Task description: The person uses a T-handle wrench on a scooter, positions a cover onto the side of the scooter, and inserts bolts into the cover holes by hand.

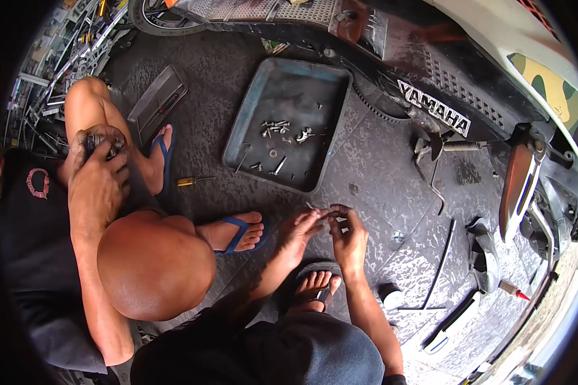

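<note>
My left hand [300, 232] and my right hand [348, 232] meet just below the front edge of a black tray [233, 144]. Their fingertips pinch a small thin metallic piece [316, 208], too small to name, with both hands closed around its ends. In the tray lie several screws and bolts [275, 128], a washer [273, 153] and a longer bolt [279, 166]. My sandalled foot [314, 285] shows beneath my hands.
At the left a person's hand [99, 173] holds a dark part. A yellow-handled screwdriver [185, 182] lies near their foot. A YAMAHA motorcycle [433, 109] spans the top right. On the right floor are a T-shaped tool [439, 266], a black part [484, 256] and a red-tipped tube [512, 290].
</note>
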Action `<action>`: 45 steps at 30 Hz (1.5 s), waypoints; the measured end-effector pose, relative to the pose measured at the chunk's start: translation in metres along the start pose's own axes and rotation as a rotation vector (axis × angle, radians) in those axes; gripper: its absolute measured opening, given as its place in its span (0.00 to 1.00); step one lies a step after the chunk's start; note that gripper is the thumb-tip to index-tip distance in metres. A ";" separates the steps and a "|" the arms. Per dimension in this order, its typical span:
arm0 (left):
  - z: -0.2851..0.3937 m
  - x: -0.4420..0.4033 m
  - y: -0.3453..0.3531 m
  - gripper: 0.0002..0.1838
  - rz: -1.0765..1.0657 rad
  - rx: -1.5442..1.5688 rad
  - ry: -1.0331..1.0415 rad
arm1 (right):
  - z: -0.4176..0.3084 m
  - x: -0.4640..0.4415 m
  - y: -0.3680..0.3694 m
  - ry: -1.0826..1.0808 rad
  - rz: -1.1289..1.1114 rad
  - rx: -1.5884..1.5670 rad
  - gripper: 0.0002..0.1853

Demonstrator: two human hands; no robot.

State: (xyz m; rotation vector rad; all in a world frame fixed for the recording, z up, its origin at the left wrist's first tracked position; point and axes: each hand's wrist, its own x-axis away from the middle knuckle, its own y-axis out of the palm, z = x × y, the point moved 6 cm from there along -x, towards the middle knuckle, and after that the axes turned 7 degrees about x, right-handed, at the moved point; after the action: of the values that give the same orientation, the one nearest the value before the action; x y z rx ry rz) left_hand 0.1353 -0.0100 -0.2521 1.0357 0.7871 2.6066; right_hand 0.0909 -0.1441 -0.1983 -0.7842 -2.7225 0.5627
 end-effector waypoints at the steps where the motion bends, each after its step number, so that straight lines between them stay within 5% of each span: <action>1: -0.009 0.001 0.002 0.09 0.000 0.045 -0.014 | -0.002 0.004 -0.004 0.004 0.000 -0.001 0.13; 11: -0.005 0.014 0.030 0.13 0.010 -0.060 -0.133 | -0.011 0.023 -0.017 0.162 0.047 -0.291 0.08; 15: 0.010 0.016 0.048 0.20 -0.072 -0.173 0.070 | -0.027 0.028 -0.040 0.224 0.100 -0.647 0.09; 20: 0.000 0.015 0.077 0.16 -0.175 -0.194 -0.048 | -0.034 0.036 -0.084 0.143 0.265 -0.717 0.10; 29: 0.020 0.035 0.259 0.18 -0.668 -0.413 0.054 | -0.074 0.036 -0.227 -0.032 0.522 -0.572 0.09; 32: 0.030 0.039 0.299 0.18 -0.728 -0.419 0.173 | -0.104 0.027 -0.258 -0.240 0.561 -0.460 0.10; 38: 0.029 0.064 0.344 0.21 -0.848 -0.445 0.306 | -0.140 -0.012 -0.303 -0.488 0.703 -0.182 0.09; 41: 0.027 0.065 0.359 0.26 -0.916 -0.433 0.419 | -0.168 -0.009 -0.318 -0.500 0.806 0.068 0.08; 45: 0.029 0.071 0.368 0.28 -0.971 -0.407 0.508 | -0.180 -0.015 -0.324 -0.385 0.673 -0.050 0.08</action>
State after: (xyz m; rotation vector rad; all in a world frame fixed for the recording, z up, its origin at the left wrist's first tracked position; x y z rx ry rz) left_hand 0.0989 -0.2758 0.0110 -0.1529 0.5846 1.9913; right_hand 0.0175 -0.3523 0.0996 -1.7920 -2.7607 0.8498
